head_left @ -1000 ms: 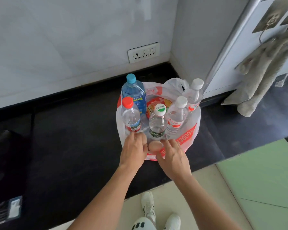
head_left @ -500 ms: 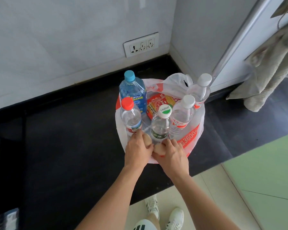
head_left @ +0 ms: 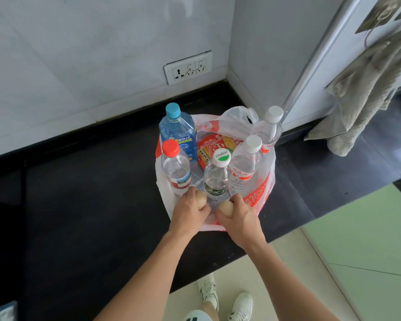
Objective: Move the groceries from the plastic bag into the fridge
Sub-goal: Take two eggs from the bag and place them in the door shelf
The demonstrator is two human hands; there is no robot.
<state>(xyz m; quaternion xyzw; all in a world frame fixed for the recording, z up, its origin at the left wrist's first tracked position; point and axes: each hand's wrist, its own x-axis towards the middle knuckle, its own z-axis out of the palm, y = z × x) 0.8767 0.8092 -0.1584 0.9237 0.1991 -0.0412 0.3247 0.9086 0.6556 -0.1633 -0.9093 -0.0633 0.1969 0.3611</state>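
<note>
A white and red plastic bag lies open on the black counter. Standing in it are a blue bottle, a red-capped bottle, a green-label bottle, two white-capped bottles and a red snack packet. My left hand is closed around a pale egg at the bag's near edge. My right hand grips a second egg beside it. Fingers hide most of each egg.
The white fridge side with its metal handle stands right behind the bag. A beige towel hangs on it. A wall socket sits above the counter. The counter's front edge runs under my forearms.
Both hands have closed on the eggs and drawn slightly apart, each holding one. The camera has tilted a little, shifting the bag lower in view.
</note>
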